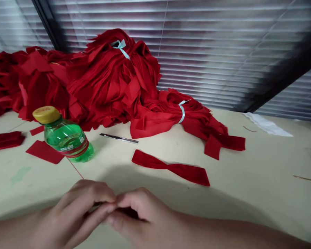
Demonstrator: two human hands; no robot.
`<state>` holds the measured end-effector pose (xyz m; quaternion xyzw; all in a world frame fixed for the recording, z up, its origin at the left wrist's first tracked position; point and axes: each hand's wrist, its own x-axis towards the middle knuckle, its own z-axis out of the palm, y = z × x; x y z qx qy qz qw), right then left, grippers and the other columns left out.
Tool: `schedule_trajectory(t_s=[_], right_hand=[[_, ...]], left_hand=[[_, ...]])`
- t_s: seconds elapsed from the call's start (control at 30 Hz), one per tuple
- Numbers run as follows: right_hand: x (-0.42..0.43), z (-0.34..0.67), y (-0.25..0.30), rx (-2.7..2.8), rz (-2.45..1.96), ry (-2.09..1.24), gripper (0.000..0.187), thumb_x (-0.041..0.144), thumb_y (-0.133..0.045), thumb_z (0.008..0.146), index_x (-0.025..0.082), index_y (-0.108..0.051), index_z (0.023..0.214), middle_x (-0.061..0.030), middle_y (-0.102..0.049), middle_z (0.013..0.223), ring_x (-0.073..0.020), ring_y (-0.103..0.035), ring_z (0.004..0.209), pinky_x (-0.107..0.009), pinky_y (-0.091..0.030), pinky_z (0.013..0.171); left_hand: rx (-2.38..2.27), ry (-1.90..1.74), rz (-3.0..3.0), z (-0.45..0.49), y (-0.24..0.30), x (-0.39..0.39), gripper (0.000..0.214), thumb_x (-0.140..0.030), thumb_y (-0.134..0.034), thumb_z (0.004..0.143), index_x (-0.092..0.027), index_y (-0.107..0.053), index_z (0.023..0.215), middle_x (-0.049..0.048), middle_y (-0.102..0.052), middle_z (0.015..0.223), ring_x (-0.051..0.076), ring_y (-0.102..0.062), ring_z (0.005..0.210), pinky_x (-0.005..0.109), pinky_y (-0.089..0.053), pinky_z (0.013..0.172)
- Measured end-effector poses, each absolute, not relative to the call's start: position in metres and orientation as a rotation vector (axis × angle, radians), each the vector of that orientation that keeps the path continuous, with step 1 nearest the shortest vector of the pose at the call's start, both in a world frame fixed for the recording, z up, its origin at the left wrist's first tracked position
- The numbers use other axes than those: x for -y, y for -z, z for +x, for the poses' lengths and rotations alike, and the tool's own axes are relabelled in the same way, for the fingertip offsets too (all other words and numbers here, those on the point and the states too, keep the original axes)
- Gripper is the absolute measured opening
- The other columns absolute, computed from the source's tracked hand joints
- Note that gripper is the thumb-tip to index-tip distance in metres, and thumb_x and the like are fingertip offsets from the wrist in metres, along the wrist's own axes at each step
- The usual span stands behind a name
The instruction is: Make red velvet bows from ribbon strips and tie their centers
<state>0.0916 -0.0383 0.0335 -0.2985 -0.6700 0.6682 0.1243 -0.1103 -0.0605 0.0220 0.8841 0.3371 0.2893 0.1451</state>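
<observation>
My left hand (86, 209) and my right hand (142, 216) meet at the bottom centre, fingertips pinched together. What lies between them is too small and hidden to name; a dark reddish patch shows inside the curl of my right hand. A red thread (75, 167) runs from a tilted-looking bottle (64, 136) with green colouring and a yellow cap to behind my left hand. Red thread also seems wound round the bottle's lower part. Just beyond my hands lies a red fabric strip (171, 167), gathered narrow at its middle.
A large heap of red fabric pieces (106, 79) fills the back left. A smaller bundle (168, 110) is tied with a light blue ribbon (181, 112). A slim metal cutter (119, 138) lies in front. White cloth (266, 123) rests at back right, below window blinds (209, 52).
</observation>
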Motion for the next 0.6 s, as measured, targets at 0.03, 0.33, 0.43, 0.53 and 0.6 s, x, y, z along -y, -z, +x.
schedule_trajectory(t_s=[0.03, 0.33, 0.43, 0.53, 0.6], right_hand=[[0.035, 0.093, -0.036, 1.919, -0.875, -1.952, 0.025, 0.034, -0.042, 0.088, 0.016, -0.06, 0.084, 0.0043, -0.04, 0.061, -0.0076, -0.038, 0.056, -0.02, -0.032, 0.051], [0.028, 0.153, -0.037, 1.474, -1.152, -1.819, 0.037, 0.034, -0.044, 0.089, 0.019, -0.032, 0.057, 0.006, -0.03, 0.055, -0.0076, -0.027, 0.052, -0.025, -0.023, 0.05], [0.039, 0.175, -0.027, 1.305, -1.193, -1.842, 0.038, 0.036, -0.048, 0.087, 0.019, -0.032, 0.057, 0.0057, -0.029, 0.056, -0.0075, -0.026, 0.051, -0.025, -0.021, 0.048], [0.051, 0.194, -0.018, 1.222, -1.284, -1.835, 0.038, 0.036, -0.049, 0.086, 0.019, -0.031, 0.057, 0.0058, -0.028, 0.056, -0.0075, -0.025, 0.05, -0.025, -0.02, 0.047], [0.057, 0.203, -0.016, 1.226, -1.327, -1.831, 0.037, 0.036, -0.047, 0.087, 0.019, -0.032, 0.058, 0.0056, -0.029, 0.057, -0.0076, -0.026, 0.051, -0.024, -0.022, 0.047]], left_hand=[[-1.028, -0.836, 2.5, -0.109, -0.023, 0.06, 0.01, -0.015, -0.043, 0.091, -0.019, -0.049, 0.098, -0.0016, -0.06, 0.073, 0.007, -0.058, 0.062, 0.014, -0.048, 0.062], [-1.341, -0.805, 2.407, -0.105, -0.034, 0.033, 0.028, -0.019, -0.043, 0.09, -0.018, -0.041, 0.063, -0.0054, -0.034, 0.055, 0.007, -0.035, 0.047, 0.018, -0.03, 0.044], [-1.418, -0.733, 2.333, -0.11, -0.027, 0.028, 0.03, -0.026, -0.042, 0.091, -0.019, -0.036, 0.062, -0.0052, -0.032, 0.056, 0.007, -0.033, 0.048, 0.019, -0.029, 0.044], [-1.459, -0.662, 2.291, -0.114, -0.019, 0.025, 0.032, -0.031, -0.041, 0.091, -0.02, -0.035, 0.062, -0.0052, -0.03, 0.056, 0.008, -0.033, 0.048, 0.02, -0.028, 0.044], [-1.473, -0.625, 2.29, -0.115, -0.015, 0.023, 0.032, -0.033, -0.041, 0.09, -0.02, -0.036, 0.062, -0.0052, -0.03, 0.056, 0.009, -0.033, 0.048, 0.02, -0.028, 0.044]])
